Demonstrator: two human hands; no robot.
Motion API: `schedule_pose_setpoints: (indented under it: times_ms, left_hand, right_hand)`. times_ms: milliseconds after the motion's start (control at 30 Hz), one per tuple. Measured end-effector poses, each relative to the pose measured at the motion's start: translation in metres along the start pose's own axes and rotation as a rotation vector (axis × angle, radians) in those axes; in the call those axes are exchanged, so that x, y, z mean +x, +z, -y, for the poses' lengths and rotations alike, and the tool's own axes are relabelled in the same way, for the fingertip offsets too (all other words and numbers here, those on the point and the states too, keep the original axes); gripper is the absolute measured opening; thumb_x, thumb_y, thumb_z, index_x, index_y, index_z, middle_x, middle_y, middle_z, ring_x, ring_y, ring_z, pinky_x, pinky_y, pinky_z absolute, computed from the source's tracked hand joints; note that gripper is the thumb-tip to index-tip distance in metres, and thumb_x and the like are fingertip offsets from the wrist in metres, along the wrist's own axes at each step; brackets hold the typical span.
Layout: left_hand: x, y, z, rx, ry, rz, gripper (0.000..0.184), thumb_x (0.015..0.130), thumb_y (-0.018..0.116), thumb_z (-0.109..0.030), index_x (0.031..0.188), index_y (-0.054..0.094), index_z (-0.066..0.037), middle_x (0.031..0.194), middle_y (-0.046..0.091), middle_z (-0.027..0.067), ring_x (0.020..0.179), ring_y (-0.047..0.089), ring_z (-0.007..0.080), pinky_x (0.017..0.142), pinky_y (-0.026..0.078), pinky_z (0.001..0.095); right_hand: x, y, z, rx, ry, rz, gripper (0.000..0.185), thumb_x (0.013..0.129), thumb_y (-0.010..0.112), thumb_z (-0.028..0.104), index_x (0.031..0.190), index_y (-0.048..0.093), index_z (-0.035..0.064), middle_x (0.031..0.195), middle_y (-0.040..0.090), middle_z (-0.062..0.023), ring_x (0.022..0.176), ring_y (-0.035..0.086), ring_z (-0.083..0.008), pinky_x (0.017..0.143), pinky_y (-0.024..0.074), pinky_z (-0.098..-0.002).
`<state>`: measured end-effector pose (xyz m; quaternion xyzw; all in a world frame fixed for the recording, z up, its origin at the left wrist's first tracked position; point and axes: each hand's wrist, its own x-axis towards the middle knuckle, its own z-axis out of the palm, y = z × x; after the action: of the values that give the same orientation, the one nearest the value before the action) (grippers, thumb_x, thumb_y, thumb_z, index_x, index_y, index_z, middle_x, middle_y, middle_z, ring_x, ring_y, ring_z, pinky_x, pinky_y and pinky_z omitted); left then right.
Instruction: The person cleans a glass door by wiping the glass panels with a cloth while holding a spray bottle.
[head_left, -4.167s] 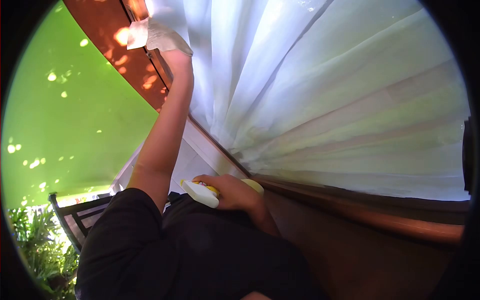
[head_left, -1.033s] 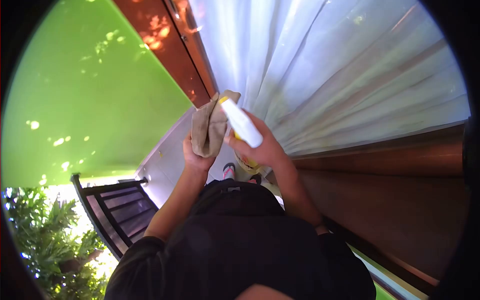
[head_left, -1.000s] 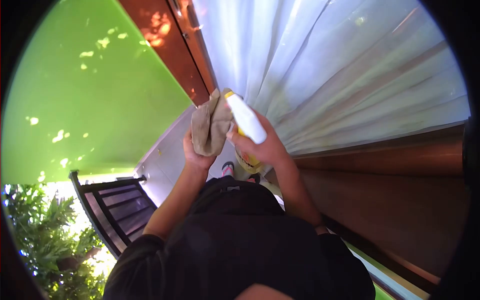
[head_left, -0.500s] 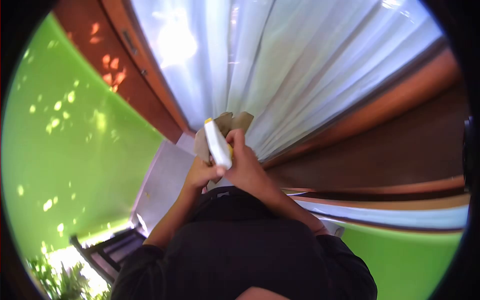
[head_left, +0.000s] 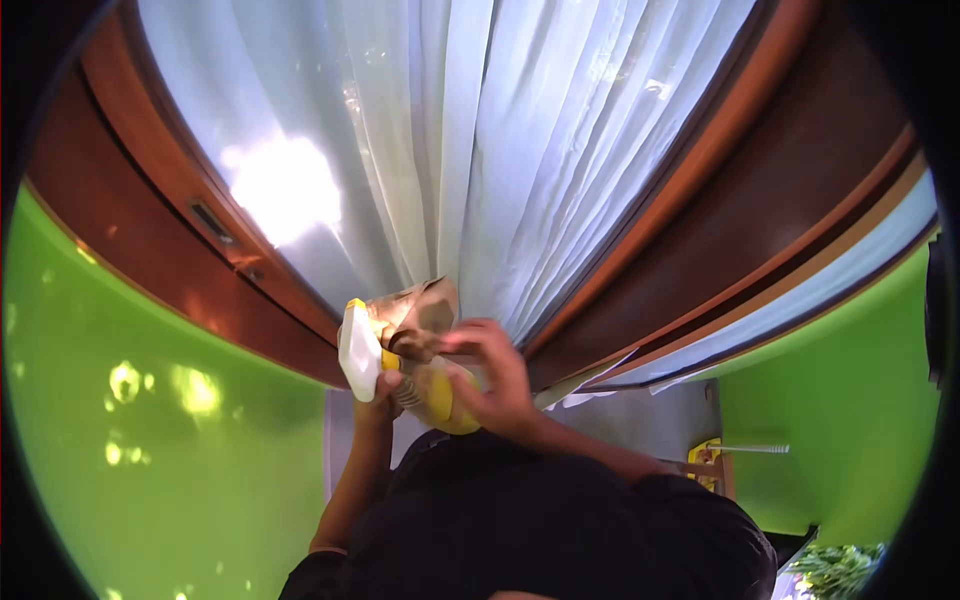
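My left hand [head_left: 378,402] is closed round the neck of a spray bottle [head_left: 447,400], which lies tilted in front of my waist. The bottle has a white trigger head [head_left: 361,355] with a yellow nozzle, a clear body and yellow low down. A creased brown sheet [head_left: 425,300], cloth or paper, rises behind the bottle; which fingers hold it is hidden. My right hand [head_left: 495,385] is over the bottle's body, thumb and fingers apart. Its fingertips are blurred and come close to the sheet's dark lower part; contact is unclear.
Sheer white curtains [head_left: 450,150] hang behind glass ahead, framed by brown wood with a handle [head_left: 210,220] on the left. Green walls [head_left: 150,430] stand at both sides. A yellow item [head_left: 705,452] with a white rod lies at the lower right.
My view has turned and the bottle now shows further left. My right hand has come away from the trigger head towards the right, uncovering the bottle's body.
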<state>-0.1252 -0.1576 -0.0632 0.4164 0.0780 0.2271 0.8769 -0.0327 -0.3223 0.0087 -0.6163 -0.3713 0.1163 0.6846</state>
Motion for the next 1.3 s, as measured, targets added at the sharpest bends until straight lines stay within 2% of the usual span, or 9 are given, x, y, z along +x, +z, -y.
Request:
schedule_pose_setpoints:
  times_ms: [200, 533, 700, 833, 867, 933, 1033, 1167, 1300]
  left_hand:
    - [0.011, -0.081, 0.046, 0.131, 0.083, 0.062, 0.088, 0.071, 0.086, -0.037, 0.139, 0.042, -0.002, 0.124, 0.053, 0.0076, 0.112, 0.055, 0.0211, 0.095, 0.048, 0.0373]
    - [0.029, -0.034, -0.012, 0.005, -0.284, 0.260, 0.118, 0.069, 0.073, -0.069, 0.152, 0.022, -0.004, 0.144, 0.044, 0.0204, 0.121, 0.055, 0.0386, 0.095, 0.052, 0.0499]
    - [0.069, -0.062, 0.030, -0.130, -0.313, 0.285, 0.072, 0.095, 0.051, -0.037, 0.150, 0.024, -0.001, 0.142, 0.046, 0.0255, 0.119, 0.057, 0.0420, 0.098, 0.051, 0.0493]
    - [0.087, -0.042, 0.033, 0.169, -0.224, 0.360, 0.023, 0.099, 0.050, -0.024, 0.094, 0.059, -0.004, 0.079, 0.056, 0.0016, 0.074, 0.057, 0.0131, 0.063, 0.044, 0.0304]
    - [0.101, -0.070, 0.065, 0.422, -0.100, 0.407, 0.022, 0.098, 0.052, -0.019, 0.112, 0.058, -0.002, 0.087, 0.060, 0.0054, 0.077, 0.061, 0.0162, 0.068, 0.048, 0.0324]
    - [0.083, 0.038, 0.002, -0.127, -0.518, 0.250, 0.042, 0.097, 0.055, -0.014, 0.137, 0.044, -0.005, 0.095, 0.063, 0.0100, 0.080, 0.064, 0.0201, 0.073, 0.051, 0.0362]
    - [0.090, 0.055, 0.008, 0.139, -0.248, 0.504, 0.068, 0.094, 0.060, -0.025, 0.151, 0.026, -0.009, 0.117, 0.062, 0.0206, 0.101, 0.066, 0.0304, 0.086, 0.054, 0.0433]
    - [0.086, 0.063, 0.028, 0.050, -0.264, 0.369, 0.064, 0.095, 0.061, -0.021, 0.148, 0.027, -0.011, 0.092, 0.061, 0.0127, 0.077, 0.062, 0.0228, 0.072, 0.051, 0.0378]
    - [0.088, 0.080, 0.021, 0.033, -0.160, 0.466, 0.064, 0.090, 0.062, -0.003, 0.146, 0.031, -0.007, 0.087, 0.062, 0.0111, 0.080, 0.063, 0.0201, 0.069, 0.051, 0.0343]
  right_hand:
    - [-0.011, -0.006, -0.026, 0.304, 0.655, -0.022, 0.037, 0.098, 0.061, 0.031, 0.121, 0.059, 0.0019, 0.115, 0.063, -0.0059, 0.107, 0.059, -0.0162, 0.097, 0.0450, -0.0341]
    - [0.012, 0.025, -0.042, 0.847, 0.369, -0.281, 0.028, 0.104, 0.051, 0.024, 0.120, 0.062, 0.0043, 0.110, 0.069, -0.0068, 0.099, 0.066, -0.0189, 0.088, 0.0508, -0.0340]
    - [0.010, 0.021, -0.026, 0.644, 0.304, -0.468, 0.021, 0.103, 0.055, 0.019, 0.101, 0.067, 0.0026, 0.093, 0.068, 0.0015, 0.087, 0.063, -0.0090, 0.080, 0.0503, -0.0266]
    - [0.018, -0.007, -0.025, 0.359, 0.009, -0.513, 0.020, 0.103, 0.054, 0.017, 0.105, 0.066, 0.0009, 0.095, 0.068, -0.0011, 0.084, 0.061, -0.0063, 0.073, 0.0502, -0.0240]
    - [0.024, -0.016, -0.015, 0.329, -0.008, -0.568, 0.020, 0.103, 0.054, 0.017, 0.102, 0.066, 0.0010, 0.093, 0.067, -0.0003, 0.082, 0.060, -0.0054, 0.073, 0.0492, -0.0233]
    - [0.034, -0.044, -0.004, 0.281, -0.106, -0.660, 0.020, 0.103, 0.054, 0.017, 0.099, 0.065, 0.0014, 0.088, 0.065, 0.0011, 0.078, 0.057, -0.0042, 0.071, 0.0472, -0.0220]
    - [0.053, -0.087, 0.031, 0.187, -0.307, -0.832, 0.021, 0.102, 0.055, 0.017, 0.100, 0.066, -0.0009, 0.088, 0.064, 0.0027, 0.080, 0.053, -0.0032, 0.073, 0.0447, -0.0220]
    - [0.049, -0.137, 0.045, 0.202, -0.411, -0.932, 0.021, 0.103, 0.054, 0.020, 0.101, 0.065, 0.0028, 0.090, 0.066, 0.0013, 0.079, 0.056, -0.0045, 0.072, 0.0459, -0.0223]
    - [0.025, -0.176, 0.025, 0.122, -0.417, -0.926, 0.019, 0.103, 0.055, 0.023, 0.100, 0.065, 0.0074, 0.089, 0.066, 0.0014, 0.077, 0.058, -0.0054, 0.069, 0.0470, -0.0231]
